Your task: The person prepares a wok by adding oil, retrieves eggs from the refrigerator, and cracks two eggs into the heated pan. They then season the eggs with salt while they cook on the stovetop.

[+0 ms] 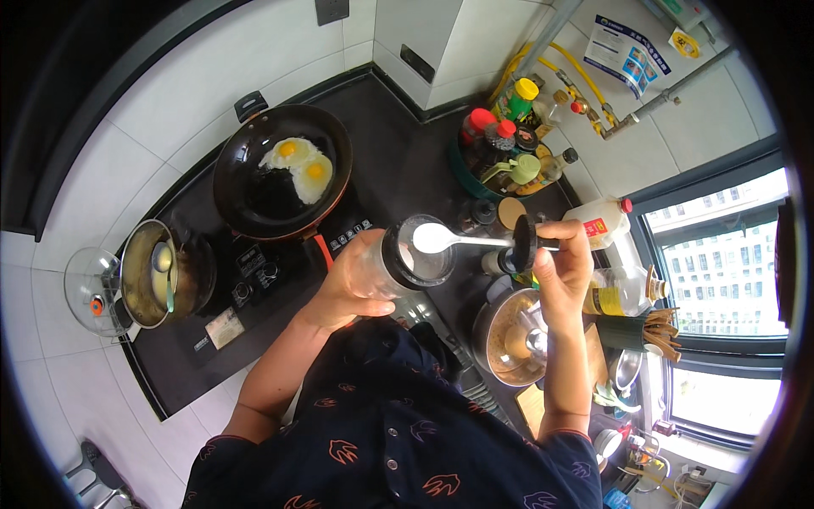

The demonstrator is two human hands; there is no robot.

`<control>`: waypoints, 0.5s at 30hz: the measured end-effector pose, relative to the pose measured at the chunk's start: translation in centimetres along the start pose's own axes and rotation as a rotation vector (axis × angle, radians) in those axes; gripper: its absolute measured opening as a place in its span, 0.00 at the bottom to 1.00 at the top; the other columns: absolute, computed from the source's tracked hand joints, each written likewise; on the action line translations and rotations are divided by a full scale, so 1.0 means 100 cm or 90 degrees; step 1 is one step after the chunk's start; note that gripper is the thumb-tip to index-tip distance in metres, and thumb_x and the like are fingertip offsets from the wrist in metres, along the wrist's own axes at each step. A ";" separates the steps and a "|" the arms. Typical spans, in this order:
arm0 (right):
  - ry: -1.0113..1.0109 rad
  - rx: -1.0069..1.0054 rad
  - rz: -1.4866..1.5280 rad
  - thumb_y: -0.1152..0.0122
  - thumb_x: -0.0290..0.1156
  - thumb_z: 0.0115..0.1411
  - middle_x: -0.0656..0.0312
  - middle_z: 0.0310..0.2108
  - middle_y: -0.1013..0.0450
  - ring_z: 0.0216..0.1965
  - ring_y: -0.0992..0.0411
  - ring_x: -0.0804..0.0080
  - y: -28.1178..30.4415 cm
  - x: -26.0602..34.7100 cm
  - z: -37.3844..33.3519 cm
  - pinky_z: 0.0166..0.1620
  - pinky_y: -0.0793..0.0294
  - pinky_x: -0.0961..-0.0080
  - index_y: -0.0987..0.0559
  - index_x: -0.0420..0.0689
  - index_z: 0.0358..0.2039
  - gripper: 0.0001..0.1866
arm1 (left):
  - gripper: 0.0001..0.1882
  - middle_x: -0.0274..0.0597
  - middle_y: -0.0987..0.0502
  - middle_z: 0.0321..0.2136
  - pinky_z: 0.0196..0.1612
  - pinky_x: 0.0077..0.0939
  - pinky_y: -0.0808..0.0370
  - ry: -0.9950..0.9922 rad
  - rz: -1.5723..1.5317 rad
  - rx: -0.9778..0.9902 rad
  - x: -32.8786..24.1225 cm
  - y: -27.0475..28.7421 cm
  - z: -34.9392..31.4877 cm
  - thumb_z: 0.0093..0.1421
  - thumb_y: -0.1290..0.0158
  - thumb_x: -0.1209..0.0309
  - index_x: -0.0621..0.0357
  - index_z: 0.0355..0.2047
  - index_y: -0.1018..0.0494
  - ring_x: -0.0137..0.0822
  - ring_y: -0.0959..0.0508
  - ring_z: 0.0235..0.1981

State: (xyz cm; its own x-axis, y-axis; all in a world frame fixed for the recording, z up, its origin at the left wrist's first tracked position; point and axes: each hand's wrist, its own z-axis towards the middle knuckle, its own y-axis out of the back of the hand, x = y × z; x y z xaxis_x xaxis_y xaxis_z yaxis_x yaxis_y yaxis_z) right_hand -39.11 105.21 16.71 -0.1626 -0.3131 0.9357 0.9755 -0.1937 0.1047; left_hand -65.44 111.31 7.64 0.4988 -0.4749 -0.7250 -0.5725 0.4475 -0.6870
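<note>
My left hand (pixel 346 284) is wrapped round a clear jar (pixel 388 270) with a dark rim, its mouth tilted toward me. A white spoon (pixel 434 238) lies across the jar's mouth; what is in its bowl is too small to tell. My right hand (pixel 563 270) grips a round black lid (pixel 525 244) together with the spoon's handle. Whether the spoon is fixed to the lid cannot be seen. Beyond my left hand, a black frying pan (pixel 242 191) on the stove holds two fried eggs (pixel 297 165) with yellow yolks.
A pot (pixel 127 293) with a ladle stands at the left beside a glass lid (pixel 82 280). Seasoning bottles crowd a round green tray (pixel 462 174). An oil bottle (pixel 623 288), a milk-coloured jug (pixel 598 219) and a large steel pot (pixel 486 339) are at the right.
</note>
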 end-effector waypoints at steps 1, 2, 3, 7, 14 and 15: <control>-0.001 0.011 -0.027 0.37 0.31 0.60 0.63 0.40 0.31 0.37 0.36 0.82 0.000 0.001 0.000 0.38 0.35 0.85 0.29 0.38 0.44 0.15 | 0.46 0.40 0.34 0.52 0.58 0.30 0.34 0.000 -0.001 -0.001 0.000 0.000 0.000 0.36 0.37 0.84 0.58 0.58 0.42 0.33 0.32 0.56; 0.035 0.001 -0.045 0.37 0.31 0.60 0.63 0.40 0.31 0.37 0.36 0.82 0.002 -0.005 0.000 0.38 0.36 0.86 0.29 0.39 0.44 0.15 | 0.46 0.40 0.34 0.53 0.58 0.31 0.34 -0.005 0.012 -0.002 0.000 0.000 -0.001 0.36 0.37 0.84 0.58 0.58 0.43 0.33 0.33 0.56; 0.029 -0.001 -0.035 0.37 0.31 0.60 0.63 0.40 0.31 0.37 0.36 0.82 0.001 -0.005 -0.001 0.38 0.36 0.86 0.29 0.39 0.44 0.15 | 0.46 0.40 0.35 0.53 0.59 0.31 0.34 -0.009 0.024 -0.002 0.000 0.000 -0.002 0.36 0.37 0.84 0.58 0.58 0.43 0.33 0.33 0.56; 0.029 -0.009 -0.039 0.38 0.31 0.60 0.64 0.40 0.31 0.34 0.36 0.83 0.004 -0.008 -0.005 0.35 0.36 0.85 0.28 0.39 0.44 0.15 | 0.47 0.40 0.37 0.55 0.60 0.32 0.35 -0.027 0.047 0.010 0.006 0.003 -0.001 0.38 0.37 0.85 0.58 0.59 0.45 0.34 0.35 0.58; -0.004 -0.044 -0.006 0.37 0.32 0.60 0.63 0.39 0.31 0.31 0.36 0.83 0.007 -0.007 -0.013 0.34 0.35 0.84 0.28 0.39 0.43 0.15 | 0.42 0.41 0.40 0.57 0.62 0.34 0.37 -0.058 0.178 0.030 0.021 -0.003 0.007 0.45 0.41 0.87 0.56 0.59 0.47 0.33 0.38 0.60; -0.004 -0.053 -0.002 0.37 0.32 0.60 0.64 0.39 0.31 0.31 0.36 0.83 0.007 -0.008 -0.014 0.34 0.35 0.84 0.28 0.38 0.43 0.15 | 0.43 0.41 0.40 0.57 0.62 0.35 0.37 -0.067 0.210 0.017 0.027 -0.001 0.009 0.45 0.41 0.88 0.56 0.60 0.48 0.34 0.38 0.60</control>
State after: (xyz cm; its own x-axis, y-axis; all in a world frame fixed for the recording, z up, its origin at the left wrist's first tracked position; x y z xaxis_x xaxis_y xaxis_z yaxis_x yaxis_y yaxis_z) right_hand -38.46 104.05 15.53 -0.1645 -0.3064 0.9376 0.9591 -0.2716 0.0796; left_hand -63.45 110.62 5.74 0.3556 -0.2214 -0.9080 -0.6973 0.5841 -0.4155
